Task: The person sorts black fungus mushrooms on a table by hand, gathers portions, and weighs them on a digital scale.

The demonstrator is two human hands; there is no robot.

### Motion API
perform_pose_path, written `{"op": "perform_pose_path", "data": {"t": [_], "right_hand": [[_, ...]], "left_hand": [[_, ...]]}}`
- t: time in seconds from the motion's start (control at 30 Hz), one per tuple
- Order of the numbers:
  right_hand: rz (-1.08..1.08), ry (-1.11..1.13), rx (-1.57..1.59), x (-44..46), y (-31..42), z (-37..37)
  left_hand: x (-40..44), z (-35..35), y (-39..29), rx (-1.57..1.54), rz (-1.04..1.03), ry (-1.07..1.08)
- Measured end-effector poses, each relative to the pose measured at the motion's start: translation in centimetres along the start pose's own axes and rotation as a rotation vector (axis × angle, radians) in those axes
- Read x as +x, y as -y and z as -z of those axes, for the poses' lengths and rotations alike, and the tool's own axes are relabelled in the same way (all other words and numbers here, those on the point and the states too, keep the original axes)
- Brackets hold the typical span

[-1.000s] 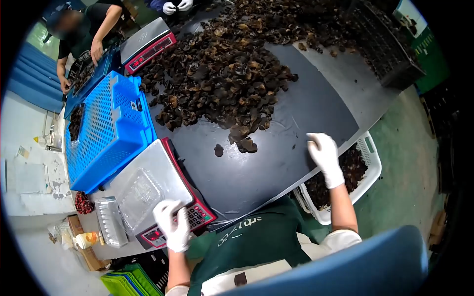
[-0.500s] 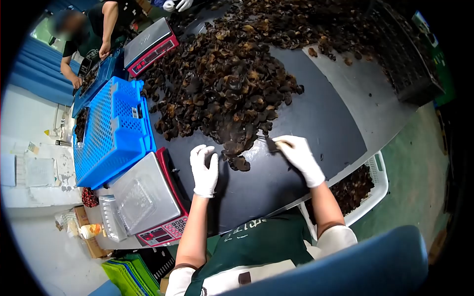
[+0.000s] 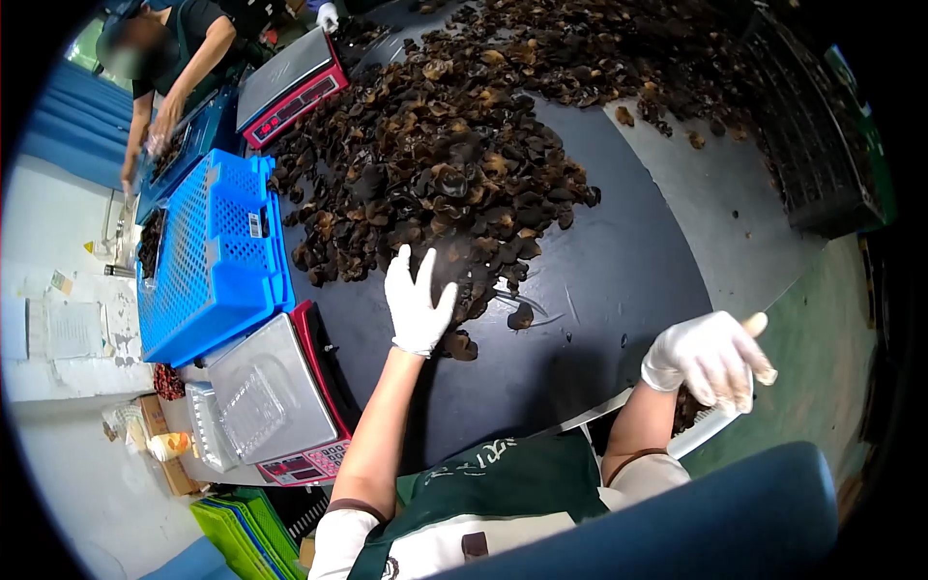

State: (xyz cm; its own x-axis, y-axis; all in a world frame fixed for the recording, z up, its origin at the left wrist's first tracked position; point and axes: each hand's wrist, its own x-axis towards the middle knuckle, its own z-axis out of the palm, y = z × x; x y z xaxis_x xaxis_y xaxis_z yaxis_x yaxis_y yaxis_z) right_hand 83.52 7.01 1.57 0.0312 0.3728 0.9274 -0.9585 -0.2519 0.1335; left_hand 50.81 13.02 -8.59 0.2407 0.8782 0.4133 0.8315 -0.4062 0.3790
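- Fingers, left hand [image 3: 418, 304]: spread at the near edge of the dark pile [image 3: 454, 164] on the tabletop [image 3: 628, 251].
- Fingers, right hand [image 3: 710, 360]: parted above the white basket [image 3: 704, 433]; no held piece visible.
- Handling: apply light, low contact; avoid crushing pieces.
- Orientation: pile narrows toward the person; long axis runs away and rightward.
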Motion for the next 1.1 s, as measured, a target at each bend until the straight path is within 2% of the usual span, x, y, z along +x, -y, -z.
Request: {"op": "perform_pose_path", "data": {"t": [0.07,0.13,0.2,0.27,0.33,0.37,0.4,0.47,0.53,0.6,0.67,0.73,0.77,0.8,0.87,0.93,0.97,1.07,1.1], "right_hand": [[-0.029,-0.107,-0.216,0.4,1.1,0.2],[-0.216,-0.937,-0.926,-0.3,-1.2,2.4],[-0.957,-0.878,-1.966,-2.5,-3.3,7.5],[-0.942,-0.299,-2.510,-7.6,-5.5,11.2],[-1.167,-0.232,-2.465,-8.5,-9.1,10.3],[-1.149,-0.032,-2.465,-9.7,-10.0,9.6],[-1.170,-0.038,-2.349,-10.0,-11.0,8.5],[-1.279,0.198,-2.237,-9.7,-12.1,5.7],[-1.319,0.196,-2.038,-9.4,-12.3,3.8],[-1.194,0.122,-1.992,-8.8,-11.6,3.7],[-1.134,-0.038,-2.032,-7.2,-10.2,5.5],[-1.064,-0.186,-2.332,-6.1,-9.6,7.9],[-1.035,-0.179,-2.606,-7.2,-9.8,8.9],[-1.241,-0.187,-2.648,-8.0,-9.8,9.9],[-1.339,-0.114,-2.521,-9.8,-11.1,9.6],[-1.541,0.079,-2.300,-8.9,-13.3,6.8],[-1.518,0.155,-2.224,-9.5,-13.8,5.4],[-1.452,0.317,-2.033,-11.3,-14.1,1.5],[-1.440,0.311,-1.982,-11.1,-13.9,0.7]], "left_hand": [[-1.0,-0.3,-0.6,0.055,0.040,0.127],[-2.2,-1.3,-0.2,0.007,0.023,0.167],[-3.0,-0.1,-0.9,0.030,-0.020,0.211],[-4.0,1.2,-1.4,0.003,-0.067,0.253],[-5.5,2.6,-1.2,-0.041,-0.220,0.234],[-6.6,3.4,-1.5,-0.130,-0.201,0.254],[-8.3,3.7,-1.1,-0.171,-0.195,0.312],[-11.2,4.9,-1.0,-0.174,-0.221,0.240],[-12.5,6.7,-1.2,-0.244,-0.182,0.126],[-12.7,7.1,-0.6,-0.273,-0.099,-0.029],[-11.6,6.4,0.5,-0.062,0.041,-0.049],[-10.0,4.6,2.2,-0.021,0.152,-0.039],[-8.9,4.5,2.1,0.048,0.164,0.031],[-8.0,4.4,1.9,0.114,0.174,0.105],[-7.5,4.1,1.3,0.047,0.071,0.235],[-9.0,3.7,1.1,-0.119,-0.045,0.318],[-10.0,4.0,0.9,-0.260,-0.067,0.236],[-12.4,5.9,0.5,-0.344,-0.096,0.281],[-12.4,6.8,0.2,-0.401,-0.094,0.233]]}}
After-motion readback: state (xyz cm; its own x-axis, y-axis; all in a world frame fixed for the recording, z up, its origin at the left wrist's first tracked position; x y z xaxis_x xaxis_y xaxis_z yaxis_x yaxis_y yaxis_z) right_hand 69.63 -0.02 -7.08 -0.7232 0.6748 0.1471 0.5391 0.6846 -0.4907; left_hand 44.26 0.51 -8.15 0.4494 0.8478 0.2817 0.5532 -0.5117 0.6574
